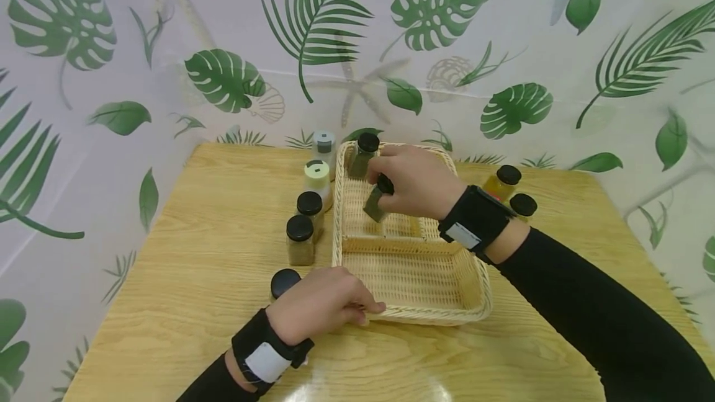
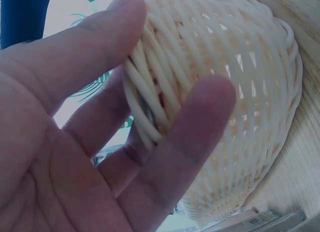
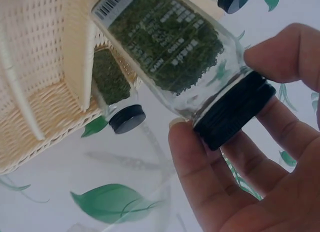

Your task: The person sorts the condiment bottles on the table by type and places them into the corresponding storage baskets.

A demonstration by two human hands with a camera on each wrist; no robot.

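My right hand grips a glass spice jar of dried green herbs by its black lid, tilted over the back compartments of a wicker basket. Another herb jar with a black lid stands in the basket's back left corner. At the front left corner, my left hand pinches the basket's woven rim between thumb and fingers. Dividers split the basket into a wide front compartment and smaller ones behind; the right hand hides part of these.
Left of the basket runs a row of jars: black-lidded ones, a pale-topped one and a whitish one. An orange-yellow jar and another black-lidded jar stand to its right. A leaf-patterned cloth hangs behind the wooden table.
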